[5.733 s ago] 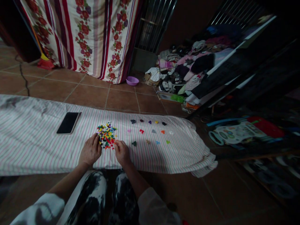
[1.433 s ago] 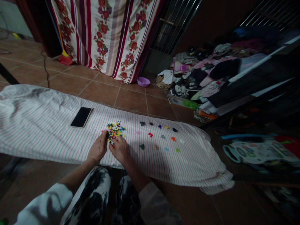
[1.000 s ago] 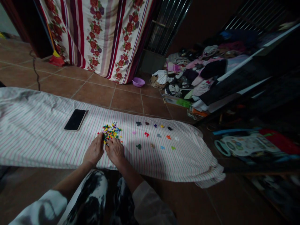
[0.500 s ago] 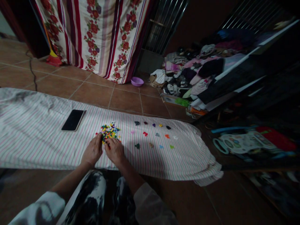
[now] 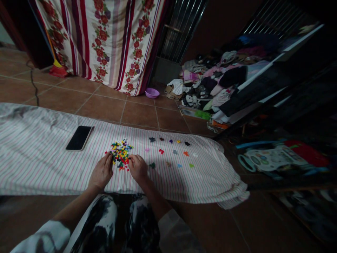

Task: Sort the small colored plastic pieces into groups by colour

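While beside pile, both hands

No writing, label, brand or number could be read anywhere: the phone lay with a dark screen on the striped cloth, and the markings on the toy panel were too small and dim to make out.

Bead pile shapes too small
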Demonstrator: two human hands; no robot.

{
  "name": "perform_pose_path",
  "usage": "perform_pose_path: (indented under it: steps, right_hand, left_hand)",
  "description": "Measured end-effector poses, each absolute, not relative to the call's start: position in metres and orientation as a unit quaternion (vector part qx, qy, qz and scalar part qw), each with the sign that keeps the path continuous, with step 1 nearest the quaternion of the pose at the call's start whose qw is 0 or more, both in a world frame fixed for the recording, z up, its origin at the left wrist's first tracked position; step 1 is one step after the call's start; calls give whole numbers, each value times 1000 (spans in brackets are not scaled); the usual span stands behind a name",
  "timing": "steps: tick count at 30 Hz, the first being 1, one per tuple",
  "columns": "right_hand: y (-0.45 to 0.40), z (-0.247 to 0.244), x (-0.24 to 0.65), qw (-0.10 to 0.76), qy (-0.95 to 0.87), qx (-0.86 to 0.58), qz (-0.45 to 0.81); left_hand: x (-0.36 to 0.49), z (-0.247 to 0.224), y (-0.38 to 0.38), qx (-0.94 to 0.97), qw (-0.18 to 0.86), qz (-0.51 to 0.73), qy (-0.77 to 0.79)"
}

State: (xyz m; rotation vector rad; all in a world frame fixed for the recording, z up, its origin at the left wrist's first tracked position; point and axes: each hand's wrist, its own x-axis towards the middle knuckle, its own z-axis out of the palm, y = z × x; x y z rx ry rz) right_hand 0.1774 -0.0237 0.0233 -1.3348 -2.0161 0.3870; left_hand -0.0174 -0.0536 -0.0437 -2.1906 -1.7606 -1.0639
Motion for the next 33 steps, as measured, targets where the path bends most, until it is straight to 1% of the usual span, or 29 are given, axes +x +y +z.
perform_pose_path:
  steps: [4, 13, 22, 25, 33]
  right_hand:
    - [-18, 19, 198, 342, -758, -537, 143]
    - [4, 10, 280, 401, -701, -581, 98]
    - [40, 15, 377, 416, -642, -644, 3]
    - [52, 16, 405, 407, -617, -674, -9]
    - [79, 27, 464, 336, -527, -781, -5]
  left_hand:
    - [-17, -41, -54, -723, 67, -341, -597]
    - [-17, -36, -55, -727, 93, -326, -597]
    - [-19, -38, -55, -738, 104, -317, -586]
    - [-19, -38, -55, -737, 104, -318, -588]
    - [-19, -39, -54, -739, 130, -314, -581]
